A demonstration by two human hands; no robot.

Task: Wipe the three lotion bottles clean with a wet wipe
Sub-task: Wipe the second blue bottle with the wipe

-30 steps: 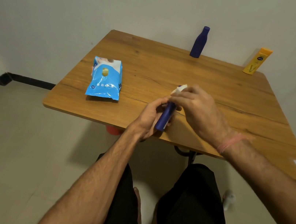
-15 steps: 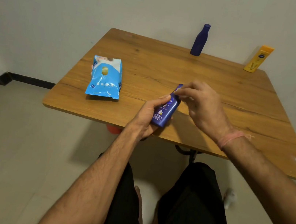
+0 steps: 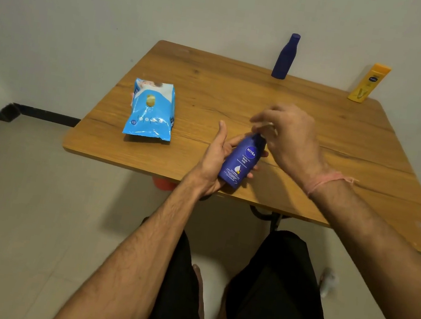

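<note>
A dark blue Nivea lotion bottle [image 3: 242,161] lies tilted in my left hand [image 3: 213,159] over the table's near edge, label facing me. My fingers curl behind it and my thumb points up. My right hand [image 3: 291,138] hovers over the bottle's cap with curled fingers, pinching a wet wipe [image 3: 268,126], of which only a pale scrap shows. A second dark blue bottle [image 3: 284,57] stands upright at the back of the table. At the back right corner stands a yellow bottle [image 3: 368,83].
A light blue pack of wet wipes [image 3: 151,109] lies flat on the left of the wooden table [image 3: 343,141]. The table stands against a plain wall. My legs are under its near edge, above a tiled floor.
My left hand has turned the bottle from edge-on to label facing me. My right hand has moved from the bottle's upper body up to its cap.
</note>
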